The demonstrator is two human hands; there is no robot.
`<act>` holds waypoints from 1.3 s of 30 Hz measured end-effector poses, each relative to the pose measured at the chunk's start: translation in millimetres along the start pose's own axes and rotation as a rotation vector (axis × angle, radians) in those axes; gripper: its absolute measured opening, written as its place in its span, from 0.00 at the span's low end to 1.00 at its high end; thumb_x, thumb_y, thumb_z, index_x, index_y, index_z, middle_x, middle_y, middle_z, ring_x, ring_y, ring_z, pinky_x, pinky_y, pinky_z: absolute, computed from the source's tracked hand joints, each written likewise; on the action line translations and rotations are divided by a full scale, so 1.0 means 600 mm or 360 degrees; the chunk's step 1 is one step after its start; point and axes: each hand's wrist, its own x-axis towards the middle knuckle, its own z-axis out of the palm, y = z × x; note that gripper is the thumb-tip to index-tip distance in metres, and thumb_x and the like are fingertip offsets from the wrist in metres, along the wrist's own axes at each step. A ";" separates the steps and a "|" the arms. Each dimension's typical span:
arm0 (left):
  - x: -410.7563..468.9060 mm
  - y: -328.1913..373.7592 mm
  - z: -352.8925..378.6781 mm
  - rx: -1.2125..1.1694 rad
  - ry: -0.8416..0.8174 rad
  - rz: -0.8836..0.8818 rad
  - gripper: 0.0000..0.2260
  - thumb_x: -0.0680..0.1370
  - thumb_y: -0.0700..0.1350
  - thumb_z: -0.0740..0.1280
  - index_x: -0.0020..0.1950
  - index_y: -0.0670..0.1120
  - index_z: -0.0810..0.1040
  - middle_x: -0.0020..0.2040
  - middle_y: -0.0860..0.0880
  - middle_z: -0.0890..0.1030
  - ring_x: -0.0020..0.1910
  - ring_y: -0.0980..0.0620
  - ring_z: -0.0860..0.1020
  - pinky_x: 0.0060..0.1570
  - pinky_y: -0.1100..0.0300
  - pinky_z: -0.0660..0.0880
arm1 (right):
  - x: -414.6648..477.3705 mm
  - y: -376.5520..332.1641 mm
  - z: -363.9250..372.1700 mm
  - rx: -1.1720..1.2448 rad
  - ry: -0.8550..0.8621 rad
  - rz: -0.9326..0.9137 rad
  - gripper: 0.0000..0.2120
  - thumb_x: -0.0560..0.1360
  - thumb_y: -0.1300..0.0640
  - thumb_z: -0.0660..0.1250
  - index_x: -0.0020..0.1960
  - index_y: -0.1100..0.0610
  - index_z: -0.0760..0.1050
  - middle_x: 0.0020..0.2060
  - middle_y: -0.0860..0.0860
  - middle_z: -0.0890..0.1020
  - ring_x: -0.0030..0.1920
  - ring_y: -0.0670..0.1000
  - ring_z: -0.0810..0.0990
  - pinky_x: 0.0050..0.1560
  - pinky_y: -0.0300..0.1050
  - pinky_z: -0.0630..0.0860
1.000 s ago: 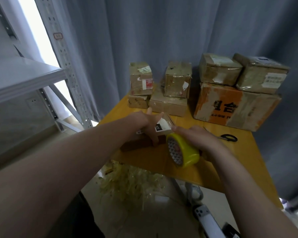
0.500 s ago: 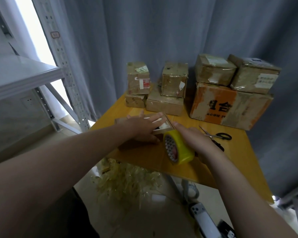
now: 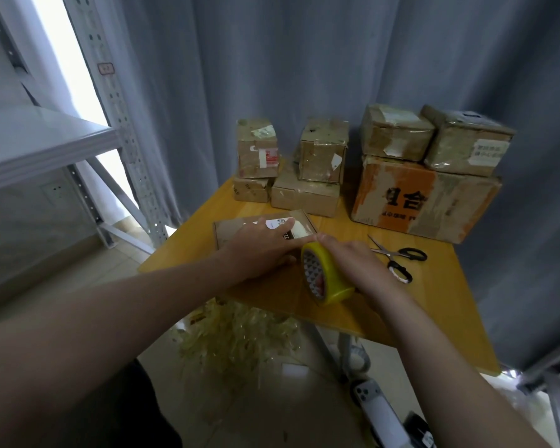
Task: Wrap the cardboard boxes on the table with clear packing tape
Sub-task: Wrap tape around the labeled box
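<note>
1. The flat box you are working on lies at the centre of the frame, on the near left part of the table. Its long axis runs left to right across the picture. A white label sits at its right end.
2. The tape roll stands on edge just to the lower right of that right end, its open core facing the lower left. So the box lies up and to the left of the roll. Any strip you draw would, I judge, have to travel leftward along the long axis.
3. Your left hand is the one nearer the box. It lies flat on the lid with straight fingers pointing at the label, pressing down and gripping nothing.
4. Your right hand grips the roll from above, fingers curled over its rim and reaching to the box's right corner. The thumb is hidden.
5. I cannot tell whether a free end of clear tape is already stuck to the cardboard.
6. Scissors lie just right of your right hand, handles toward the lower right.
7. Along the upper edge of the table stand smaller boxes in stacks, and an orange-printed box at the right carries two more.
</note>
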 end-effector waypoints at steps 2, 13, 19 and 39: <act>0.000 -0.001 -0.003 0.0002 -0.0026 0.0012 0.26 0.84 0.65 0.47 0.80 0.68 0.40 0.84 0.44 0.54 0.73 0.27 0.68 0.58 0.39 0.78 | -0.002 0.002 -0.001 0.0021 -0.0015 -0.0024 0.26 0.79 0.32 0.60 0.56 0.54 0.80 0.49 0.52 0.81 0.49 0.52 0.80 0.61 0.57 0.79; -0.003 0.003 -0.024 0.0102 -0.0094 0.0035 0.27 0.85 0.64 0.50 0.83 0.64 0.43 0.85 0.43 0.52 0.74 0.29 0.68 0.65 0.40 0.74 | -0.017 0.006 -0.007 0.0061 -0.0005 -0.0077 0.20 0.80 0.34 0.61 0.41 0.49 0.74 0.42 0.48 0.78 0.44 0.48 0.77 0.58 0.53 0.77; -0.004 0.004 -0.031 0.0103 -0.0142 0.0022 0.29 0.85 0.64 0.51 0.84 0.61 0.44 0.85 0.45 0.53 0.75 0.31 0.67 0.63 0.42 0.76 | -0.020 0.008 -0.005 0.0065 -0.0004 -0.0085 0.21 0.80 0.32 0.61 0.43 0.49 0.75 0.44 0.48 0.79 0.45 0.49 0.78 0.52 0.50 0.77; 0.060 -0.039 -0.015 -0.0504 -0.0451 -0.0315 0.49 0.70 0.76 0.67 0.82 0.66 0.42 0.81 0.44 0.59 0.80 0.36 0.52 0.70 0.25 0.58 | -0.003 0.003 -0.001 0.0026 -0.0009 -0.0045 0.26 0.80 0.32 0.61 0.49 0.55 0.79 0.47 0.57 0.82 0.48 0.55 0.81 0.63 0.59 0.79</act>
